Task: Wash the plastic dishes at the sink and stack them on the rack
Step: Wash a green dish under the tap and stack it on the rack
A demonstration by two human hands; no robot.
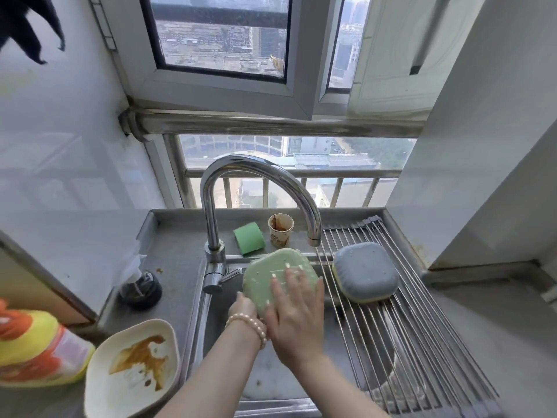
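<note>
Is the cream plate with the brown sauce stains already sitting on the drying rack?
No, the stained cream plate lies on the counter left of the sink, while only the blue-grey dish rests on the rack.

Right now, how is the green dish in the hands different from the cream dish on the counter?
The green dish is held over the sink, underside up, dotted with suds, while the cream dish lies on the counter, open side up. The green dish is gripped by the left hand and rubbed by the flat right hand; nothing touches the cream dish. The cream dish carries brown sauce stains; the green shows none. Both are rounded-square.
</note>
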